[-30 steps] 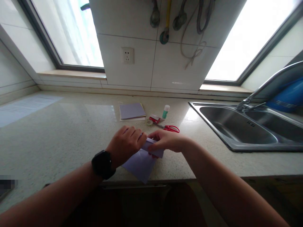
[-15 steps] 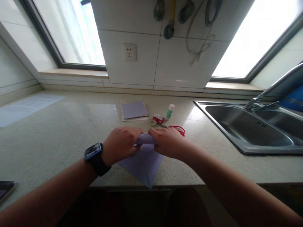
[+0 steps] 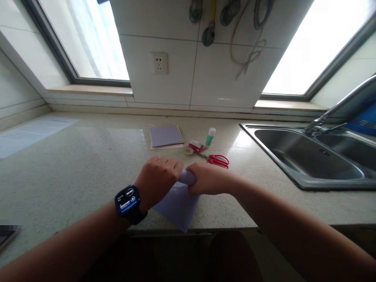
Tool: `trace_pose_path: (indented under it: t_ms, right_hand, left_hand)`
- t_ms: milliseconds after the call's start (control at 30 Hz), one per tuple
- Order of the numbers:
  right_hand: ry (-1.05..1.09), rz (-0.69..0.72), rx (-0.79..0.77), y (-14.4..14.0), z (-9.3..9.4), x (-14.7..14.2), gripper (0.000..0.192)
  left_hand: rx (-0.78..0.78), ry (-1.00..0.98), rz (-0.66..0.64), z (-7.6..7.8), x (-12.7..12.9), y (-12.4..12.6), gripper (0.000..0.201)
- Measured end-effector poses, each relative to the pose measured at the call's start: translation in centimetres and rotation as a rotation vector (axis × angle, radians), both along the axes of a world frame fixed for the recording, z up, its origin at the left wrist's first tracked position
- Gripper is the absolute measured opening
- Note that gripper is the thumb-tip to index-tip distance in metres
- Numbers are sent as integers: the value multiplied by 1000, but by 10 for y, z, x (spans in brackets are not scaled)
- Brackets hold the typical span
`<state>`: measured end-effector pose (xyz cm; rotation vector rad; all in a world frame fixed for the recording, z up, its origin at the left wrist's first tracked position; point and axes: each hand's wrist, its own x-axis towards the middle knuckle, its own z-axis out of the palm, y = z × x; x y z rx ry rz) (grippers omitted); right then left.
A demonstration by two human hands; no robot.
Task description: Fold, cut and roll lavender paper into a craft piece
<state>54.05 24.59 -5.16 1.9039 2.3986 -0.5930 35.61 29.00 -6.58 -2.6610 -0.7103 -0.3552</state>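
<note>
A sheet of light purple paper (image 3: 179, 207) lies at the front edge of the counter, one pointed corner toward me. Its far part is curled into a roll between my hands. My left hand (image 3: 160, 178), below a dark smartwatch (image 3: 127, 199), is closed around the roll's left end. Around the right end, the thumb and fingers of my right hand (image 3: 210, 179) are wrapped. Just beyond the right hand lie red-handled scissors (image 3: 217, 160). Parts of the roll are hidden under my fingers.
Behind my hands are a stack of coloured paper (image 3: 167, 136), a tape roll (image 3: 188, 151), a small red box (image 3: 196, 146) and an upright glue stick (image 3: 210, 137). A steel sink (image 3: 305, 156) is set in at right. A printed sheet (image 3: 35, 131) lies far left.
My left wrist has turned, so the watch face shows more, and the left hand has shifted slightly right. The paper roll between the hands now tilts, and more of the scissors shows.
</note>
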Motion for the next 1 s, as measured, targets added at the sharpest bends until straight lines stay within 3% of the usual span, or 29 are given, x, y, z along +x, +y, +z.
trace_pose_path:
  t_ms: [67, 233, 333, 400, 500, 633, 700, 800, 900, 1000]
  right_hand:
    - [65, 44, -78, 2, 1, 2, 12]
    - [-282, 28, 366, -4, -2, -8, 14]
    - [-363, 88, 479, -7, -5, -14, 19]
    - [-342, 74, 476, -6, -5, -14, 18]
    - [-177, -10, 268, -1, 0, -9, 12]
    - [195, -53, -336, 9, 9, 1, 11]
    - [238, -60, -392, 11, 11, 3, 10]
    - [27, 15, -98, 8, 10, 1, 9]
    - [-288, 58, 269, 0, 5, -7, 14]
    - [-436, 111, 427, -5, 2, -13, 22]
  left_hand:
    - [-27, -4, 3, 0, 0, -1, 21]
    - [-396, -15, 132, 3, -2, 4, 10]
    - [-628, 17, 89, 6, -3, 10, 9]
    - [-623, 37, 91, 8, -4, 12, 11]
    - [-333, 42, 133, 7, -4, 9, 11]
    - [-5, 52, 60, 2, -3, 3, 20]
    - [43, 48, 34, 1, -2, 1, 24]
    - [-80, 64, 66, 2, -2, 2, 19]
    - [-364, 87, 131, 5, -3, 10, 14]
    - [-692, 113, 63, 7, -6, 20, 16]
